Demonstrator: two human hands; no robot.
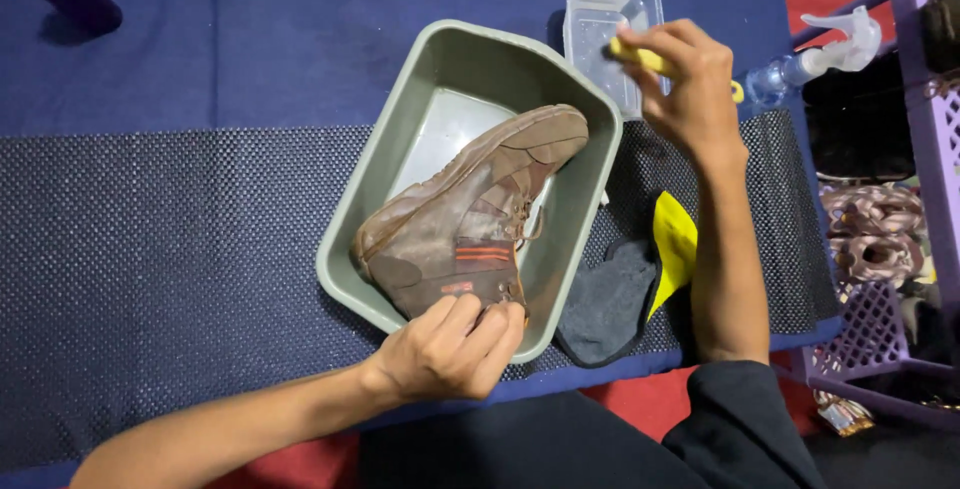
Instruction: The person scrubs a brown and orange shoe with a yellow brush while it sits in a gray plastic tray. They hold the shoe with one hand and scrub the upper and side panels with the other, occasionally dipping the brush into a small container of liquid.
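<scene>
Head cam looking down: left hand (450, 349) grips the collar of a brown boot (470, 219) lying in a grey-green tub (395, 129) on the desk (180, 229). Right hand (685, 79) pinches a yellow brush (640, 56) over a clear plastic box (600, 4); spray bottle (815, 54) just beside.

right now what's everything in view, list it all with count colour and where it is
boot: 1, brown with red stripes, on its side in the tub
tub: 1, grey-green, middle of the mat
clear container: 1, see-through plastic, beyond the tub
yellow handle: 1, yellow, in the right hand over the container
spray bottle: 1, clear with white trigger, far right
cloths: 2, grey and yellow, right of the tub
mesh mat: 1, dark, on the blue table
purple rack: 1, holds shoes, right edge
left hand: grips the boot's collar
right hand: closed on the yellow handle
</scene>
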